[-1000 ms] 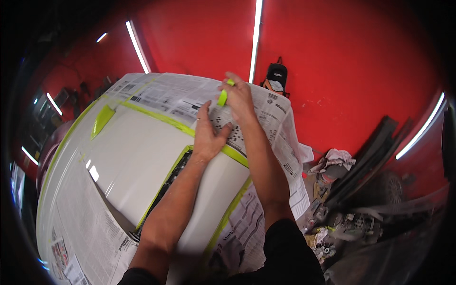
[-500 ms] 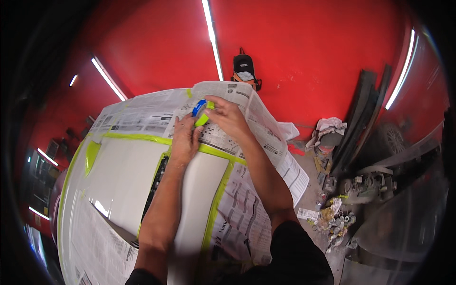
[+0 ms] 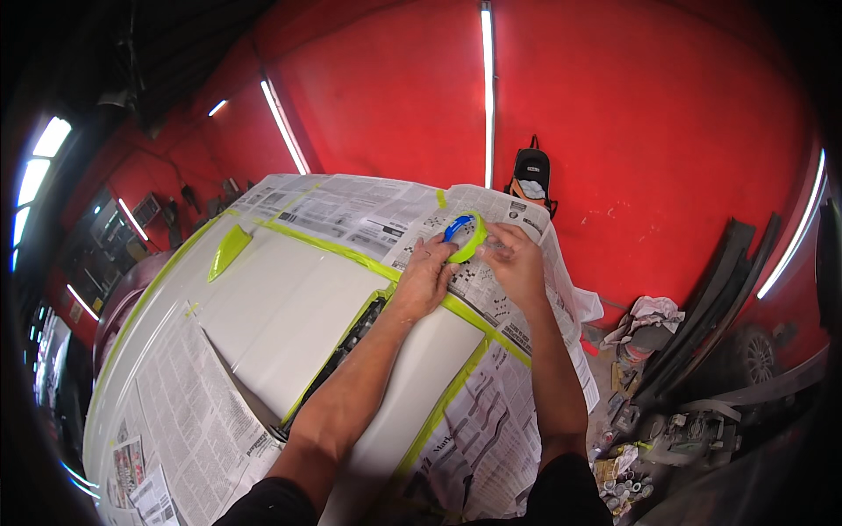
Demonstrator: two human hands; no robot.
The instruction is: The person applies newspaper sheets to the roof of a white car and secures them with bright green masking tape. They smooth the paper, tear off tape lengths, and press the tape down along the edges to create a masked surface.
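Red wall behind white panel partly covered with newspaper; both hands grasping yellow-green tape roll.

Newsprint lies over parts of a white car panel. On the lower right newspaper sheet, slanting bold headline letters stand out above body copy, the largest type in view. The lower left newspaper sheet bears tight columns of small type, with a bold heading running askew near its right-hand corner. The far newspaper sheet shows blocks of copy and dark title bars, too fine to make out. Puzzle-like black-and-white squares and short lines of type mark the near newspaper sheet. A small pale label on the black bag is too small to decipher, as is any marking inside the tape roll.
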